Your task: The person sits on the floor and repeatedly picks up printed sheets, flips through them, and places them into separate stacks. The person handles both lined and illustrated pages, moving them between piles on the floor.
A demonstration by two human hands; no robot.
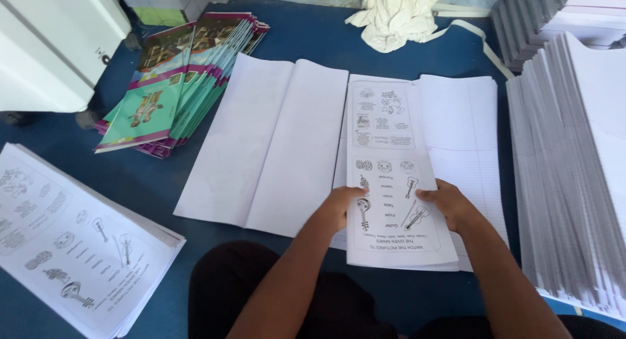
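Observation:
A folded printed sheet [391, 150] with small black line drawings lies on a stack of white lined paper [466, 137] in front of me. My left hand [340, 205] rests on the sheet's left edge, fingers curled on the paper. My right hand [447, 202] presses on its right edge, fingers flat. Both hands hold the sheet down near its lower half. A wide blank white sheet [267, 150], creased down its middle, lies just to the left on the blue surface [313, 32].
A fanned pile of green and purple booklet covers [176, 84] sits at the upper left. A stack of printed sheets [72, 241] lies at lower left. Tall stacks of white paper [574, 163] fill the right side. A white cloth [394, 16] lies at the back, a white machine [52, 45] far left.

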